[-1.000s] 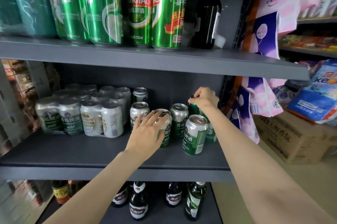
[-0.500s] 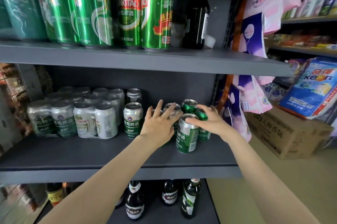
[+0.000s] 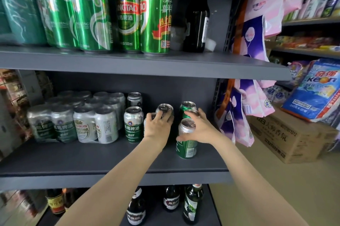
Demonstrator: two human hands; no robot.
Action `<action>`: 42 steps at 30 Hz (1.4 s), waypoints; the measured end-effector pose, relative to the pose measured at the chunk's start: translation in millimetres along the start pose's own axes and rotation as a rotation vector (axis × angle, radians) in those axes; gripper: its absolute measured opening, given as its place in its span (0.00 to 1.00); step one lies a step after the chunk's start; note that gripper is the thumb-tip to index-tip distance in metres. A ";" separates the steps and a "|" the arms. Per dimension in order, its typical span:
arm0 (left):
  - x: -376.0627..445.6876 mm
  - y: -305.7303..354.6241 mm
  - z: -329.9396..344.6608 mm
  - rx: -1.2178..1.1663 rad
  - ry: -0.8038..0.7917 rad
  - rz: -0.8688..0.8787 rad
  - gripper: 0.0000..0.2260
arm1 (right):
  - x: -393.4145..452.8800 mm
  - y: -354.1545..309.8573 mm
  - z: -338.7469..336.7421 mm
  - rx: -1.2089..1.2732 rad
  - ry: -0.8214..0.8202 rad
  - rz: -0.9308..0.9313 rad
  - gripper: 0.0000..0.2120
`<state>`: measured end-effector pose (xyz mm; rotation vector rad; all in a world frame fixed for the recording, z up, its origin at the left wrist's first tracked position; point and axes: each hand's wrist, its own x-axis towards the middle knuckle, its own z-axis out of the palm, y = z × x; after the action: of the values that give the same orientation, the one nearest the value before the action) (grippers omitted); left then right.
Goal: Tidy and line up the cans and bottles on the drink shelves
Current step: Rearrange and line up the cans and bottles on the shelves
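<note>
Middle shelf (image 3: 92, 159): left hand (image 3: 157, 127) grips one loose can (image 3: 150, 117), right hand (image 3: 199, 130) grips the front can (image 3: 186, 139); next, align them behind it.

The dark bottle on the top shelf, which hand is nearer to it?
Right. The right hand grips a can almost straight below the dark bottle, one shelf down. The left hand holds cans further left.

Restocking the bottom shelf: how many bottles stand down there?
5 visible: one brown bottle at left, four dark bottles under the arms; others may be hidden.
</note>
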<state>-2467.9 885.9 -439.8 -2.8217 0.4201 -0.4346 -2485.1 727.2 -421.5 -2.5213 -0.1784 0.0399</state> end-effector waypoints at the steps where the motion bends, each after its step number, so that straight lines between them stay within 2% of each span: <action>1: -0.2 -3.7 0.4 -0.014 0.012 0.009 0.33 | -3.1 0.4 -1.1 -0.069 0.016 0.007 0.51; 3: -3.5 -11.2 3.1 -0.061 0.046 0.022 0.35 | -11.7 1.6 -2.2 -0.181 0.090 -0.014 0.49; 6: -18.4 -16.8 2.4 -0.102 0.096 -0.024 0.38 | -21.6 1.1 6.7 -0.226 0.199 -0.145 0.39; 11: -28.1 -33.1 23.8 -0.104 0.292 0.013 0.44 | -23.4 -3.6 25.4 -0.210 0.193 -0.219 0.35; 13: -20.2 -38.8 33.3 -0.119 0.287 -0.003 0.44 | -20.6 -9.9 29.3 -0.188 0.192 -0.234 0.35; 16: -10.1 -37.0 29.1 -0.133 0.175 -0.057 0.40 | -9.0 -23.9 41.3 -0.177 0.195 -0.228 0.36; 19: -11.0 -40.2 30.3 -0.053 0.185 -0.083 0.36 | 8.7 -35.1 55.6 -0.219 0.221 -0.188 0.36; 22: -27.2 -47.5 38.1 -0.080 0.352 -0.036 0.41 | 23.3 -40.5 61.7 -0.223 0.238 -0.151 0.35; 25: -42.4 -54.0 45.3 -0.150 0.488 -0.029 0.33 | 20.7 -37.3 60.7 -0.212 0.269 -0.185 0.33; 28: -54.0 -57.0 37.3 -0.218 0.636 0.007 0.26 | -4.5 -30.2 55.7 -0.187 0.428 -0.269 0.29; 32: -63.9 -61.9 -2.4 -0.349 0.862 0.105 0.17 | -50.2 -31.2 31.9 -0.143 0.704 -0.470 0.19; 35: -65.1 -66.8 -53.2 -0.368 1.084 0.232 0.16 | -79.2 -45.9 -7.4 -0.146 0.927 -0.762 0.14; 37: -60.0 -71.4 -88.6 -0.319 1.170 0.267 0.18 | -88.0 -59.5 -41.8 -0.156 1.036 -0.855 0.12; 39: -49.9 -76.8 -119.4 -0.285 1.183 0.210 0.19 | -83.1 -75.3 -76.2 -0.103 1.039 -0.810 0.14; 42: -27.0 -81.9 -156.4 -0.318 1.096 0.045 0.22 | -57.7 -97.9 -125.3 0.012 0.935 -0.609 0.19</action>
<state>-2523.8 938.3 -278.4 -2.5531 0.7808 -2.0453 -2545.2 726.7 -263.4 -2.1065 -0.5257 -1.3194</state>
